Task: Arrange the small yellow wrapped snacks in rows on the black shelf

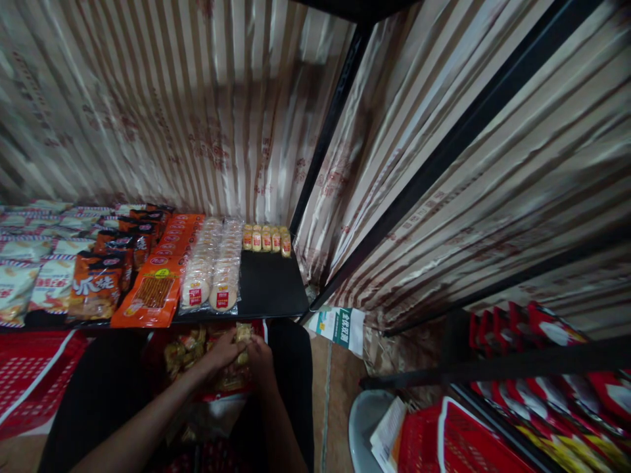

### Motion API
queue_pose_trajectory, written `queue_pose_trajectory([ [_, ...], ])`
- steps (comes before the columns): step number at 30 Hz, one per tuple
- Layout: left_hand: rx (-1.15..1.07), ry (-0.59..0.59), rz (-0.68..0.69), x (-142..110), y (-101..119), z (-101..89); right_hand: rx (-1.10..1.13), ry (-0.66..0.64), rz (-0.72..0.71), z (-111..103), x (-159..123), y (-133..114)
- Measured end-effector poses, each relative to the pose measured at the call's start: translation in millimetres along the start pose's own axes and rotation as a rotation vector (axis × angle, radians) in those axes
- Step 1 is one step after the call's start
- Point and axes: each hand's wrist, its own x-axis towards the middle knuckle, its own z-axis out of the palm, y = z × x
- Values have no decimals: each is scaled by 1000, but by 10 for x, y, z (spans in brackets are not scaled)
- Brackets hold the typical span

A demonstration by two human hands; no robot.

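Both my hands meet low in the middle, below the front edge of a black shelf [269, 289]. My left hand [224, 351] and my right hand [260, 360] are closed together around small yellow snack packets [242, 334]. Under them lies a bag of similar small packets [185, 351] in clear wrapping. A short row of the same yellow packets [266, 238] stands at the back of the shelf. Beside it lie two long clear sleeves of round rice crackers [214, 266] and an orange pack of stick snacks [155, 289].
Orange and white snack bags [59, 263] fill the shelf's left part. Striped paper lines the walls. A red basket [34, 374] sits at the lower left, another red basket [444, 440] and a grey stool [362, 420] at the lower right, next to red packs [542, 335] on a second rack.
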Motion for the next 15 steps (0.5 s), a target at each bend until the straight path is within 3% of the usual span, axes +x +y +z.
queue_pose_trajectory([
  [7,-37,-1,12,103,60,38,41,12,5,-90,-24,-222],
  [15,-94,2,27,207,28,103,31,30,-18,-172,-28,-218],
])
